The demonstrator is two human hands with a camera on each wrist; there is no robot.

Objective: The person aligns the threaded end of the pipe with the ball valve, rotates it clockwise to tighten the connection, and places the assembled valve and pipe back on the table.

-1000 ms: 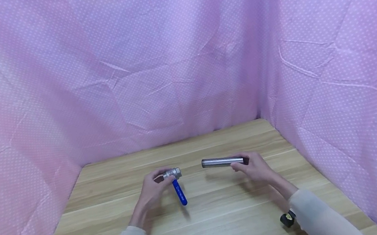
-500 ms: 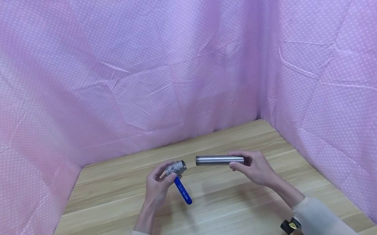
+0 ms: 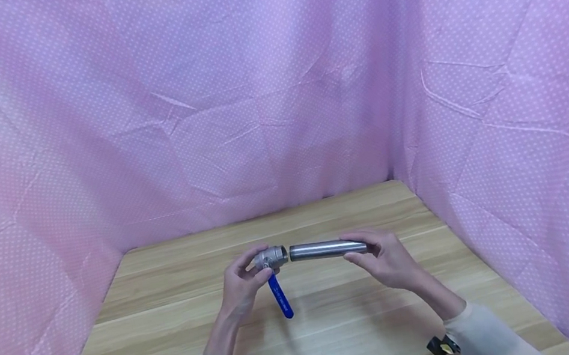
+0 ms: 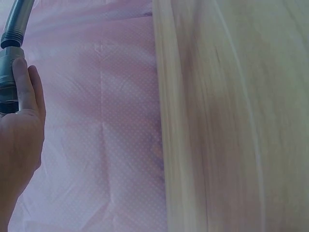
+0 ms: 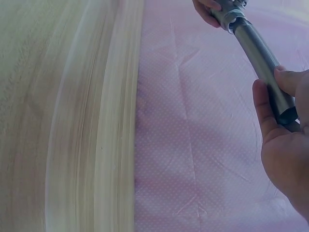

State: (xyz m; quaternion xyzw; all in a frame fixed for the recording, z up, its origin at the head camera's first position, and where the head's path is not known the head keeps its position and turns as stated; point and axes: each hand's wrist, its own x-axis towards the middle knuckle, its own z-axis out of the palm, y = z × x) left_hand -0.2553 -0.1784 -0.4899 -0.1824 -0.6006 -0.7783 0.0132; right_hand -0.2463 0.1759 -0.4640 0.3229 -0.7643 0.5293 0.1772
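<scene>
My left hand [image 3: 247,280] grips a silver ball valve [image 3: 270,258] above the wooden table [image 3: 338,327]; its blue lever handle [image 3: 280,297] hangs down towards me. My right hand [image 3: 377,252] pinches the right end of a grey metal pipe [image 3: 327,249], held level. The pipe's threaded left end meets the valve's open port. In the right wrist view the pipe [image 5: 260,53] runs up from my fingers [image 5: 265,113] to the valve [image 5: 231,12]. In the left wrist view my fingers [image 4: 24,92] wrap the valve body [image 4: 7,72], with the pipe [image 4: 19,19] above.
Pink dotted cloth [image 3: 271,82] hangs as walls at the back, left and right of the table. Both forearms wear light sleeves with black wrist mounts [image 3: 439,347].
Both hands lifted off the table and came together. The pipe moved left and the valve right, until the pipe's end reached the valve's port.
</scene>
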